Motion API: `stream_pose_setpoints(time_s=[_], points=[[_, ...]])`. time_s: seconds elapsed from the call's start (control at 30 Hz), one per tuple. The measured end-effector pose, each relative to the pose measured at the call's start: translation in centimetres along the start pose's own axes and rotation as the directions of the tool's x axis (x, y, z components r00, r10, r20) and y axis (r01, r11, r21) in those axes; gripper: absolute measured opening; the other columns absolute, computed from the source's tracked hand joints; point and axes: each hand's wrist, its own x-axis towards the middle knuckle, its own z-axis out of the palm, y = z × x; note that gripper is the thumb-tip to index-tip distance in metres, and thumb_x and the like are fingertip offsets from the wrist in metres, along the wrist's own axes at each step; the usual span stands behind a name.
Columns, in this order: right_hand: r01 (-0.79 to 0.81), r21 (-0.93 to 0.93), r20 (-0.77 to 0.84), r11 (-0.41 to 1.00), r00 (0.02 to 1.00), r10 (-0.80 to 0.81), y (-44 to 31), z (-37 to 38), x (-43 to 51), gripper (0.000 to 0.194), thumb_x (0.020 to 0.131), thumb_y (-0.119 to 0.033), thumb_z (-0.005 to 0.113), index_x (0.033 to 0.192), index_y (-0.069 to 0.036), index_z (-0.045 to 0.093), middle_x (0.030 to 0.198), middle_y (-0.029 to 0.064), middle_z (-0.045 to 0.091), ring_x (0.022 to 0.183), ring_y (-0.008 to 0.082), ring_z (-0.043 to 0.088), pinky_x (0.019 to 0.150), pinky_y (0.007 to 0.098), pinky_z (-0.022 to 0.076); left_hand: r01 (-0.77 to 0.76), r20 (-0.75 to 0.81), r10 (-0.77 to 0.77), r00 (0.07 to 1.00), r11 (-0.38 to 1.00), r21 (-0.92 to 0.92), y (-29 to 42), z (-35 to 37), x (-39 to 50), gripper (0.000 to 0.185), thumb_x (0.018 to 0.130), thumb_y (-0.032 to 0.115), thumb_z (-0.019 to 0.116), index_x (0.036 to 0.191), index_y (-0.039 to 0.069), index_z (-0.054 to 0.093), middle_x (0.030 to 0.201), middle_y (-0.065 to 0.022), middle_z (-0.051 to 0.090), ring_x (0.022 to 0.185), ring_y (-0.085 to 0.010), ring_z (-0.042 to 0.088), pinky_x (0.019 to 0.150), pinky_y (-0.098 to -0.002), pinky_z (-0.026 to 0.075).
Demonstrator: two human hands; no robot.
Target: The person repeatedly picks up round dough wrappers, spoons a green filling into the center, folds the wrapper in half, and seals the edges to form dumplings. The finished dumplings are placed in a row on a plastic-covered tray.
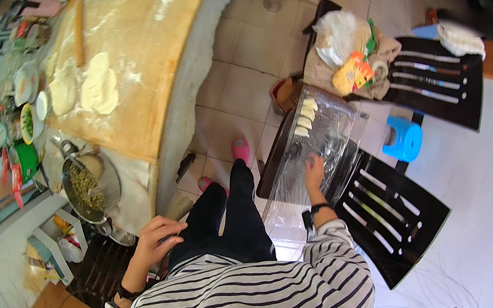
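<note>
My right hand [315, 169] reaches low over a tray covered in clear plastic film [291, 170], its fingers bent downward. Whether it pinches something there is too small to make out. Beyond it, several pale folded dumplings [305, 120] lie in a short row at the tray's far left side. My left hand [160, 238] hangs beside my thigh, holding nothing, with thumb and fingers apart. Near it on the left is a metal pot [118, 178] with chopped green filling [83, 188]. Flattened dough [101, 86] rests on the floured wooden board [145, 64].
A rolling pin [79, 33] lies on the board. Two dark slatted chairs [430, 227] stand at the right, near a blue plastic stool [409, 140]. Plastic bags [336, 34] sit beyond the tray. Bowls, including one with chopped greens [27, 123], line the table's far left side.
</note>
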Motion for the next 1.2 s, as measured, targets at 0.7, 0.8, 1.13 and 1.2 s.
stream_pose_setpoints(time_s=[0.7,0.8,1.13,1.2], points=[[0.494,0.548,0.347,0.675,0.6,-0.721,-55.8,9.4,1.5,0.028,0.08,-0.016,0.071,0.105,-0.004,0.068,0.087,0.0085,0.064,0.071,0.0187,0.059,0.068,0.0302,0.0491,0.113,-0.695,-0.169,0.698,0.985,-0.127,1.9,-6.3,-21.3,0.023,0.082,0.006,0.072,0.105,0.006,0.072,0.07,-0.0064,0.056,0.06,-0.015,0.051,0.056,-0.027,0.041],[0.648,0.445,0.298,0.618,0.544,-0.785,-60.9,12.7,3.7,0.028,0.079,-0.017,0.072,0.105,-0.005,0.069,0.094,0.0107,0.066,0.081,0.0224,0.062,0.075,0.0331,0.0501,0.095,-0.75,-0.175,0.637,0.984,-0.149,1.2,-6.1,-22.9,0.023,0.082,0.006,0.071,0.106,0.006,0.072,0.069,-0.0062,0.055,0.061,-0.0149,0.051,0.056,-0.0271,0.04],[0.945,0.166,0.372,0.282,0.205,-0.905,-66.3,16.3,7.3,0.022,0.078,-0.021,0.069,0.098,-0.01,0.071,0.106,0.0075,0.065,0.094,0.0294,0.06,0.082,0.0398,0.0503,0.167,-0.847,-0.332,0.416,0.943,-0.287,1.3,-6.5,-22.4,0.025,0.082,0.003,0.069,0.107,0.006,0.071,0.073,-0.0056,0.059,0.064,-0.0141,0.053,0.058,-0.0261,0.041],[0.974,0.185,0.302,0.133,0.072,-0.951,-66.0,16.5,7.6,0.018,0.079,-0.02,0.068,0.095,-0.011,0.07,0.103,0.0059,0.065,0.093,0.0277,0.06,0.079,0.0387,0.0512,0.143,-0.864,-0.356,0.357,0.934,-0.326,1.6,-6.8,-21.0,0.026,0.081,0.002,0.068,0.107,0.005,0.071,0.073,-0.0055,0.059,0.065,-0.0137,0.054,0.059,-0.0261,0.042]])
